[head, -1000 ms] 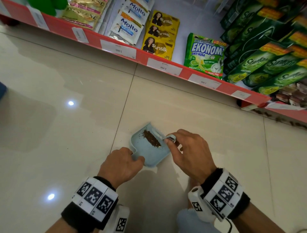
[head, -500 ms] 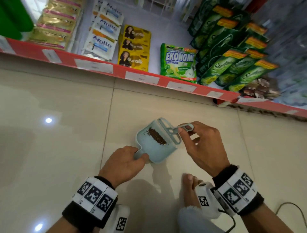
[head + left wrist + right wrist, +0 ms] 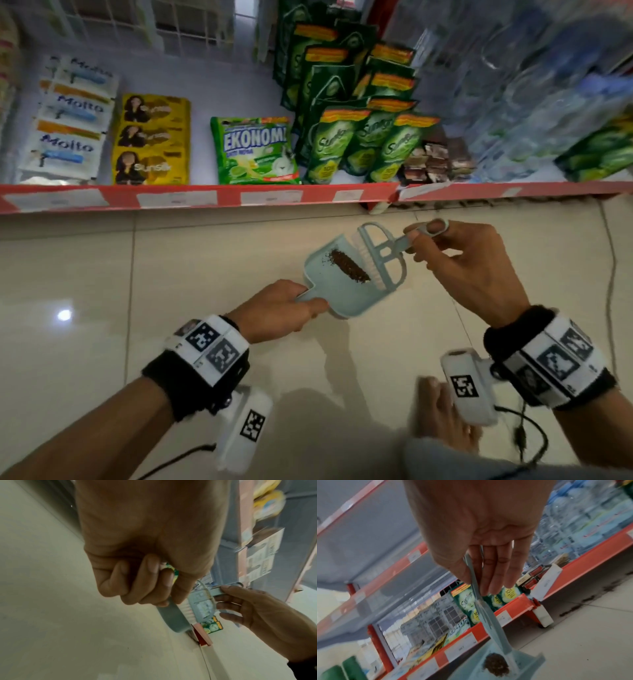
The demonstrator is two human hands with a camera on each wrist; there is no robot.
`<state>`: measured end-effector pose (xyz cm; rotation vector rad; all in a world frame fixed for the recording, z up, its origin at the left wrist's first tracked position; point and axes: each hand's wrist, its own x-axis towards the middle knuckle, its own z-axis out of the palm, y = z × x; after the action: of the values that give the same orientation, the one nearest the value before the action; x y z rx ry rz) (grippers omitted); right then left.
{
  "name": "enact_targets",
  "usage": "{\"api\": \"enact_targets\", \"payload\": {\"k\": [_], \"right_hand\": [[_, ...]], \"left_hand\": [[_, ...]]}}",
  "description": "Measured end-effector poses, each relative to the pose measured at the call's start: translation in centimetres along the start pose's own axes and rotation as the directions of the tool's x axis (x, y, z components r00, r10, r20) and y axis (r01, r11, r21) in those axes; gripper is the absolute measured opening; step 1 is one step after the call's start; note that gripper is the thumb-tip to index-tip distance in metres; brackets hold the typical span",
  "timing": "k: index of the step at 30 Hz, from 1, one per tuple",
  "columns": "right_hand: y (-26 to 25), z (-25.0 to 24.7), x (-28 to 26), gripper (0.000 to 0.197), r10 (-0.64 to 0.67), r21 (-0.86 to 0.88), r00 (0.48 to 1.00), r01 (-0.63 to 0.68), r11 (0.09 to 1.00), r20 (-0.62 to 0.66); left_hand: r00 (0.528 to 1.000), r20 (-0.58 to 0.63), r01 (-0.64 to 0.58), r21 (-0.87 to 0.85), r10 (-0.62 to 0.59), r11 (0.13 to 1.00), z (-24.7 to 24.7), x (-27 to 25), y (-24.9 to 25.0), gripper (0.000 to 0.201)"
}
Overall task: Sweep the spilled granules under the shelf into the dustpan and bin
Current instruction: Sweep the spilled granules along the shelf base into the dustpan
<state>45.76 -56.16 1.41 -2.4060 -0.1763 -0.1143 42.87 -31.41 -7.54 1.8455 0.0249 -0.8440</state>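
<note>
A light blue dustpan is tilted above the tiled floor with a dark pile of granules in it. My left hand grips its handle, fingers curled round it. My right hand pinches the ring-ended handle of a small matching brush, whose bristles lie against the pile at the pan's mouth. In the right wrist view the brush handle runs down to the granules. More dark granules lie along the floor under the shelf edge.
The red-edged bottom shelf runs across just beyond the dustpan, stacked with Ekonomi, green pouches, yellow sachets and bottled water. A bare foot is below my right wrist. A thin cable lies on the floor at right.
Both hands have carried the dustpan and brush to the right and up off the floor, nearer the shelf. The pile stays in the pan, and the brush stays at its mouth.
</note>
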Motion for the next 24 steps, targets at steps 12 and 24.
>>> {"api": "enact_targets", "payload": {"k": [12,24], "right_hand": [[11.2,-6.8,4.0,0.011,0.023,0.355,1.000,-0.021,0.935,-0.002],[15.3,-14.6,6.3,0.008,0.007,0.309,1.000,-0.015,0.951,0.028]], "left_hand": [[0.985,0.083,0.158,-0.050,-0.153,0.986,5.1,5.8,8.7,0.032],[0.993,0.025,0.113,0.113,-0.116,0.987,6.1,8.9,13.8,0.036]]}}
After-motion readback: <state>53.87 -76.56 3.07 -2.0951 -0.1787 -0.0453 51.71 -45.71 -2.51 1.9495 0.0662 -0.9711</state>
